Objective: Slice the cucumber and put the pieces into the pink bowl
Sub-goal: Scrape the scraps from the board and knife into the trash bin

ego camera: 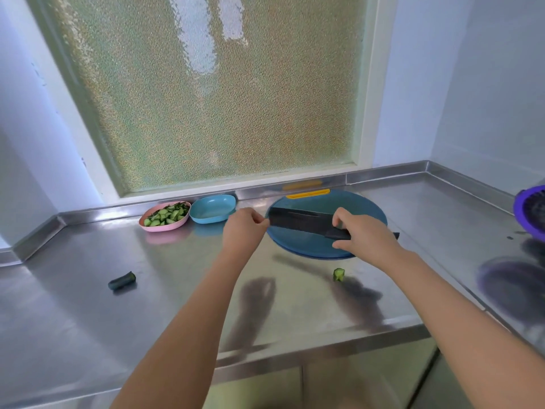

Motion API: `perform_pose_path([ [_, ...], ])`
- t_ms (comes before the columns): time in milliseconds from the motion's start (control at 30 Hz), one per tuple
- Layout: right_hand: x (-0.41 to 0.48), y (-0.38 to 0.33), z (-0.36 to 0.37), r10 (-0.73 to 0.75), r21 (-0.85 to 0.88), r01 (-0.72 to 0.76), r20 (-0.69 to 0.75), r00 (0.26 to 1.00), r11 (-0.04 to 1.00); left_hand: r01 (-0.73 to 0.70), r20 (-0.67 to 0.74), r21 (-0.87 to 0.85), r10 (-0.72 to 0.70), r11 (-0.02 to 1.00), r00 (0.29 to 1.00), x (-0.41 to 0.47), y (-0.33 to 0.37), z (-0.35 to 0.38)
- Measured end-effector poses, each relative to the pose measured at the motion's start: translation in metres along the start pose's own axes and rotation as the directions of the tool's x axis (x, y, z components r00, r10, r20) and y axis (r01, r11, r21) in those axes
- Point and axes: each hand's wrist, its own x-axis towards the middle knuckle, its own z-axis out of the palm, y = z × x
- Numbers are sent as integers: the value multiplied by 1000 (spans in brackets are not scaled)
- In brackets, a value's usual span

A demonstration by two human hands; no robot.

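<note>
— Where is the cucumber?

— Mostly in the pink bowl (159,229), which stands at the back left of the worktop (177,305), close under the window (206,98). The cucumber slices (166,215) fill it in a loose heap. A dark cucumber end (121,281) lies alone on the steel well in front of the bowl, and a small pale cucumber piece (339,274) sits just in front of the cutting board (309,246).

— What is beside the bowl?

— A blue bowl (211,219), touching it or nearly so on its right. Further right lies the round blue cutting board with a yellow tab at its far edge. At the right edge of the view is part of a purple colander (530,211).

— And the room?

— The worktop is shiny steel with a raised lip along the back and sides, fitted into a corner of pale walls. The window has frosted, pebbled glass in a light frame.

— The hands?

— The right hand (365,231) grips the handle of a black knife (295,219), fingers wrapped round it, with the broad blade held over the board and pointing left. The left hand (243,228) is curled, its thumb and fingers pinching the blade's far left end.
</note>
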Motion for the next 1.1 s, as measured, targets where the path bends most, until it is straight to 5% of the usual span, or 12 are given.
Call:
perform_pose_path([
  [333, -27, 2, 9, 158, 140, -169, 89, 983, 976, 69, 282, 211, -128, 975, 951, -6, -69, -18],
  [433, -46, -10, 3, 181, 85, -191, 113, 977, 978, 40, 240, 183, -85, 982, 967, 2, -65, -7],
  [667, -93, -26, -5, 337, 43, -343, 114, 935, 938, -169, 433, 192, 72, 967, 898, 13, -49, 21],
  [933, -127, -38, 2, 402, 20, -405, 80, 912, 914, -201, 334, -73, 214, 977, 918, -17, -61, -3],
  [1100, -133, -47, 4, 382, -10, -381, 34, 924, 924, -168, 228, -16, 167, 986, 959, -44, -91, -41],
])
